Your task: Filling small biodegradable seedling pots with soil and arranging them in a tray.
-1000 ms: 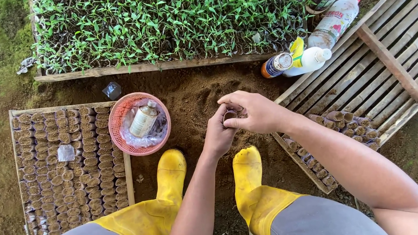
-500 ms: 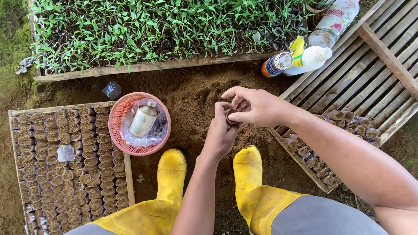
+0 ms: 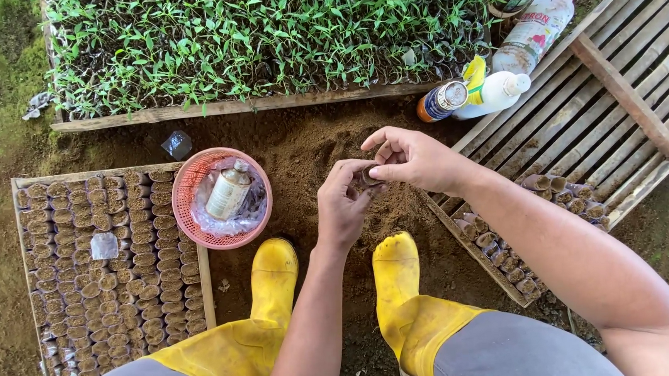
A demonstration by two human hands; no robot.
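Both hands meet over the heap of loose brown soil point(image 3: 309, 147): the left hand point(image 3: 345, 207) cups a small rolled seedling pot point(image 3: 368, 177) from below while the right hand point(image 3: 416, 158) pinches its top between thumb and fingertips, so the two are closed together on it. The little pot looks light, soft and easily crushed, likely to spill soil if squeezed, so it is best held around its sides with a gentle, even grip and supported underneath. To the left a wooden tray of filled pots point(image 3: 100, 280) sits beside a pink basket point(image 3: 188, 191) holding a small bottle point(image 3: 228, 191), with yellow boots point(image 3: 274, 281) below.
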